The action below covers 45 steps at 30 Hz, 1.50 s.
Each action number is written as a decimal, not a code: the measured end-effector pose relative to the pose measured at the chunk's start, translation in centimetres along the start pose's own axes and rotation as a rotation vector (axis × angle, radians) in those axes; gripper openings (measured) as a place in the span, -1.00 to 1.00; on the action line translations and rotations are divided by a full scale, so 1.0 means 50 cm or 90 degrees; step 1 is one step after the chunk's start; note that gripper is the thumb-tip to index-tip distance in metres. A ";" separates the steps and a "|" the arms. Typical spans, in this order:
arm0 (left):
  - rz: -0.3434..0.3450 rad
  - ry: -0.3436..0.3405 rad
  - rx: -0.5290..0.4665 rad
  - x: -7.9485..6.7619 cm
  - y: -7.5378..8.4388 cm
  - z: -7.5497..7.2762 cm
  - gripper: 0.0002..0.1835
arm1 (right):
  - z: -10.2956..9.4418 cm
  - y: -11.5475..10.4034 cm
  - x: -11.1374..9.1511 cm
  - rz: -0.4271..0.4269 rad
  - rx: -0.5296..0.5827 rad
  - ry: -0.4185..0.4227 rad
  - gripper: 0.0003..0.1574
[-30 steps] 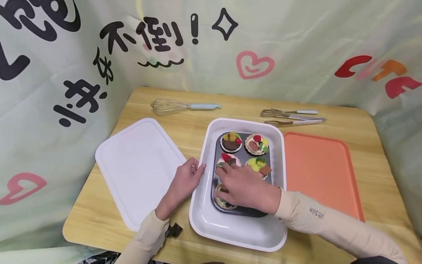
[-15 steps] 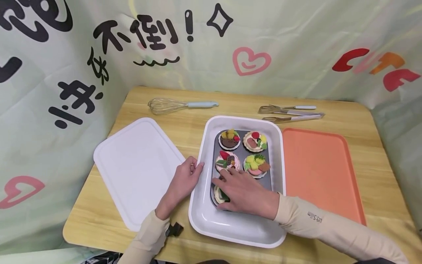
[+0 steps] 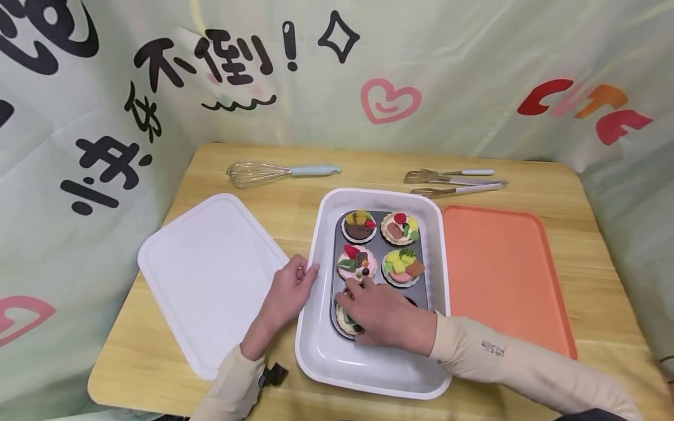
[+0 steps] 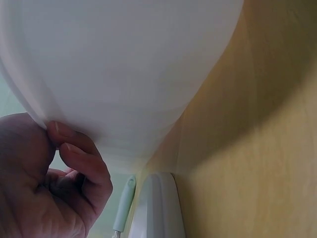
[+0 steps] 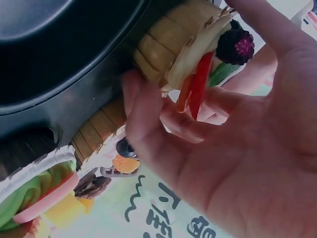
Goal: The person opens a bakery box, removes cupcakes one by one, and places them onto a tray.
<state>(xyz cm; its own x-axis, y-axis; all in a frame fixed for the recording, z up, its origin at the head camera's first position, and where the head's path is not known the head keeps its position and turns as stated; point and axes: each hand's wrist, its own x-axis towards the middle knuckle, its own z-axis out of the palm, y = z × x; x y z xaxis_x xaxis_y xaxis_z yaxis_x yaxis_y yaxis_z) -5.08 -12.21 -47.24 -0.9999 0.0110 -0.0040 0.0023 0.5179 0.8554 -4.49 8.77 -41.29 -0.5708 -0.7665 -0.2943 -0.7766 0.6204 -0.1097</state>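
My right hand (image 3: 387, 313) grips a toy tart (image 5: 166, 44) at the near-left cup of a dark muffin pan (image 3: 378, 248). Red and orange slices, a dark berry and something green top it, though my fingers cover much of it in the head view. The pan sits inside a white tub (image 3: 368, 374). Beside the tub, my left hand (image 3: 288, 289) pinches its left rim between thumb and fingers. Farther up the pan lie a chocolate tart (image 3: 359, 228), a cream tart (image 3: 399, 228), a pink tart (image 3: 356, 264) and a tart with yellow fruit (image 3: 402, 268).
A white tray (image 3: 205, 280) lies at the left, an orange tray (image 3: 500, 275) against the tub's right. Along the back are a whisk (image 3: 284, 172) and several metal utensils (image 3: 455, 181). A small black object (image 3: 274, 374) sits by my left sleeve. Printed cloth surrounds the table.
My right fingers have drawn back from the pink tart and now close more around the near-left tart. The left hand stays on the rim. The head view has shifted slightly.
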 end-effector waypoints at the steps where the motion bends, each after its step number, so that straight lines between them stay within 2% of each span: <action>1: -0.003 0.002 0.002 -0.005 -0.003 -0.001 -0.73 | 0.003 -0.003 0.002 -0.004 0.004 -0.004 -0.19; 7: -0.019 0.002 0.016 -0.027 -0.007 -0.006 -0.73 | 0.018 -0.020 0.007 -0.014 0.022 0.002 -0.20; 17: 0.014 0.001 -0.002 -0.005 0.000 -0.001 -0.74 | 0.017 -0.011 -0.002 -0.005 0.011 0.071 -0.30; 22: 0.007 -0.011 -0.005 -0.001 0.004 0.004 -0.74 | 0.016 -0.007 -0.007 0.006 0.026 0.063 -0.30; 29: -0.016 -0.015 0.021 -0.005 0.000 0.001 -0.72 | 0.007 -0.001 -0.007 0.013 0.090 0.051 -0.27; 45: -0.012 -0.013 0.025 -0.006 -0.004 0.000 -0.73 | 0.005 -0.001 -0.006 0.014 0.101 0.059 -0.28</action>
<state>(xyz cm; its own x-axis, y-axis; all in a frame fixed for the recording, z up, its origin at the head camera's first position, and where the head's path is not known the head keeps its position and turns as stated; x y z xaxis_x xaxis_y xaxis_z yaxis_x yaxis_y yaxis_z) -4.80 -12.30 -47.39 -0.9993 0.0191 -0.0308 -0.0151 0.5515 0.8340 -4.21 9.03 -41.43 -0.6143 -0.7603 -0.2109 -0.7164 0.6495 -0.2548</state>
